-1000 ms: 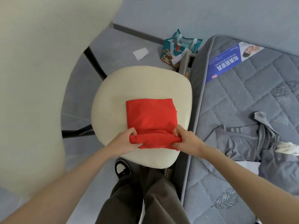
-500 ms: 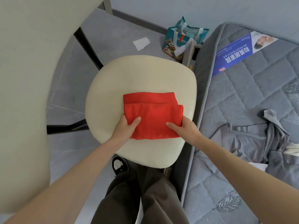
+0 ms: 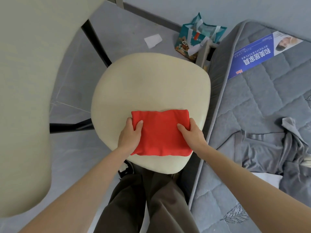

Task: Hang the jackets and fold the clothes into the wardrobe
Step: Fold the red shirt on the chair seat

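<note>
Two hands (image 3: 130, 137) (image 3: 193, 135) on red cloth (image 3: 160, 133) edges

We hold the folded red cloth (image 3: 159, 132) by its two short sides. Our left hand (image 3: 129, 134) grips the cloth's left edge, thumb lying flat on top and fingers curled round the edge. Our right hand (image 3: 192, 133) grips the cloth's right edge the same way, thumb on top and pointing inward. Our left forearm (image 3: 94, 174) and right forearm (image 3: 235, 169), both bare, reach in from the cloth's near side, spreading apart toward our elbows.
</note>
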### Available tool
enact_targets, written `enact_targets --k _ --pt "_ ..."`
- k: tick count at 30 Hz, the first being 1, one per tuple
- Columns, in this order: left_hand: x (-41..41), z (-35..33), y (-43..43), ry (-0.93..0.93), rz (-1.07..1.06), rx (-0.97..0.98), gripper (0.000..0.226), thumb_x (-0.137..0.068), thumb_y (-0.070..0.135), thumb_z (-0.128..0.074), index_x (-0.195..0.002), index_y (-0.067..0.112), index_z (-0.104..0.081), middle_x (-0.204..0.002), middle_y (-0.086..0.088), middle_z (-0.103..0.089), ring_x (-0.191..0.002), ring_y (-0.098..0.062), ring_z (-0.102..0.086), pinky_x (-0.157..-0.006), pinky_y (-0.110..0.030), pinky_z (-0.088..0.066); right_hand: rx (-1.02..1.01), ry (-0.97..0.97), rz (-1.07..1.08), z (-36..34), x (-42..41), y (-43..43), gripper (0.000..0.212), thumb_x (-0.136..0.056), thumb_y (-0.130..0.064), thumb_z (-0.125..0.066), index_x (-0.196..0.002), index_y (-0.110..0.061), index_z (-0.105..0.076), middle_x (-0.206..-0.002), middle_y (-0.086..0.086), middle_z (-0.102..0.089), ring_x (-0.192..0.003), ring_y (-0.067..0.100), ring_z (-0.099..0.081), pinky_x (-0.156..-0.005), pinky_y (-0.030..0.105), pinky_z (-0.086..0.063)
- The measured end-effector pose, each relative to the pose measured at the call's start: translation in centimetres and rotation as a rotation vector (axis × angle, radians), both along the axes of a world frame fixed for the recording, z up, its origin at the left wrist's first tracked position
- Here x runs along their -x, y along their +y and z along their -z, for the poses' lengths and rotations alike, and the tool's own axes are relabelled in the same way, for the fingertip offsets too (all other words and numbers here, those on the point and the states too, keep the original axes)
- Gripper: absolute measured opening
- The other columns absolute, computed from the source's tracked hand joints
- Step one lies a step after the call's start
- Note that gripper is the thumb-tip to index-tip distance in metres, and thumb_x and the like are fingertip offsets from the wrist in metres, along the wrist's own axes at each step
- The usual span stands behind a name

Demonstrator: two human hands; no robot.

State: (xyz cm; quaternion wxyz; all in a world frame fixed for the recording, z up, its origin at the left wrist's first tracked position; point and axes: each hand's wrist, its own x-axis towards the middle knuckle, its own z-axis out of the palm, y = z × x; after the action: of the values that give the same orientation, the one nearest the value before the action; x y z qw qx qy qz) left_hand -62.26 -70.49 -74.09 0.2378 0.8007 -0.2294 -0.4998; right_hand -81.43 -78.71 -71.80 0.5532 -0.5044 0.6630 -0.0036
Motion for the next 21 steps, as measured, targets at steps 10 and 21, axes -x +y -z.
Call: enact_targets --k 10,21 --pt "1.9 -0.6 3.6 0.008 -0.09 0.038 0.01 -0.1 0.037 -0.04 -0.098 0.028 -0.045 -0.091 0.012 -0.059 -0.083 -0.005 -0.059 -0.062 -0.024 -0.04 -0.14 0.0 0.173 -0.8 0.8 3.3 0.026 -0.088 -0.029 -0.059 -0.107 -0.024 -0.041 -0.103 -0.004 -0.058 -0.085 0.01 -0.057 -0.064 0.025 -0.045" --pt "6.5 0.9 1.9 -0.482 -0.107 0.091 0.051 -0.097 0.039 -0.043 -0.143 0.021 -0.031 -0.144 -0.008 -0.034 -0.128 -0.025 -0.037 -0.101 -0.042 -0.034 0.516 0.314 -0.08 2.2 -1.6 6.7 0.061 -0.095 -0.044 -0.047 -0.148 -0.033 -0.019 -0.154 -0.004 -0.025 -0.136 0.023 -0.025 -0.11 0.043 -0.028"
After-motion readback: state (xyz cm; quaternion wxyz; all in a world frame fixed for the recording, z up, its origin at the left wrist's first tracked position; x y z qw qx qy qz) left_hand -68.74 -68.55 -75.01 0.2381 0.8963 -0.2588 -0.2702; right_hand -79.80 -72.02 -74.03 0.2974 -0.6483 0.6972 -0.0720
